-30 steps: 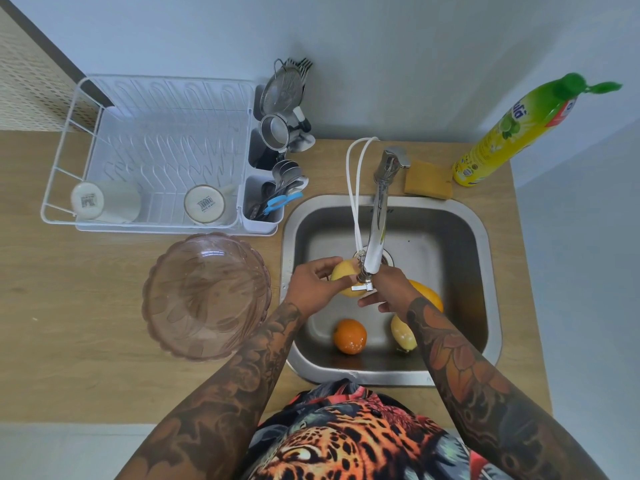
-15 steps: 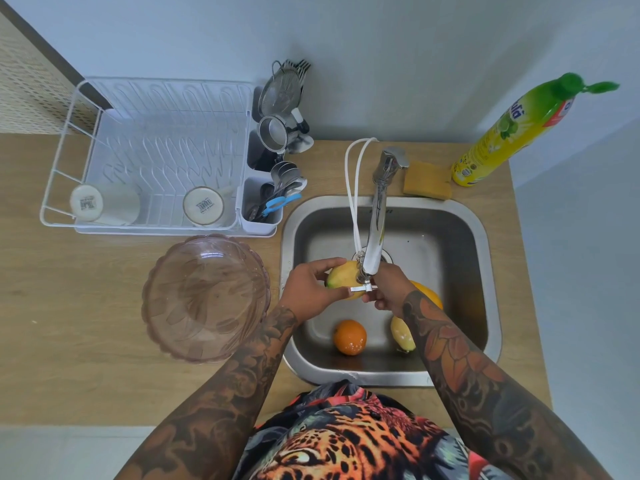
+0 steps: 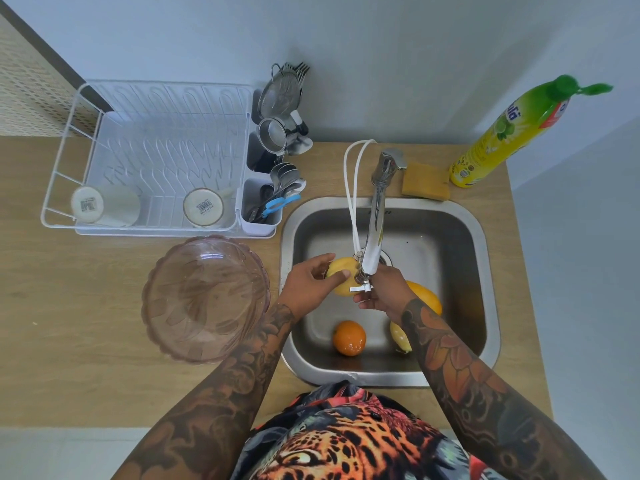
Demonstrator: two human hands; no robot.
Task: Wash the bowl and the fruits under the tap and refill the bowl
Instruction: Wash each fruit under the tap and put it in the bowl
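The left hand (image 3: 308, 284) gripped a yellow, oval mango-like fruit (image 3: 341, 277), thumb and fingers curled round its near end, and held it under the spout of the slim chrome tap (image 3: 375, 216) over the square stainless-steel sink (image 3: 483, 271). The right hand (image 3: 384, 291) was at the fruit's other side, just below the spout's small metal fitting; the spout hid most of its fingers, so whether it clasped the fruit or only touched it could not be told.

In the sink basin, a round orange (image 3: 349, 337) lay near the front wall. A small yellow lemon-shaped fruit (image 3: 400, 337) lay beside the right forearm, partly covered by it, and a larger orange-yellow fruit (image 3: 424, 297) showed behind the right wrist.

On the light wooden counter (image 3: 52, 306), just left of the sink, stood the pink translucent scalloped bowl (image 3: 204, 299), upright and holding no fruit. Behind it sat a white wire dish rack (image 3: 156, 157) with two pale cups lying on their sides and a side caddy of metal utensils (image 3: 280, 161). Behind the sink lay a yellow-brown sponge (image 3: 425, 181), and beside it stood a yellow dish-soap bottle with a green cap (image 3: 512, 129).
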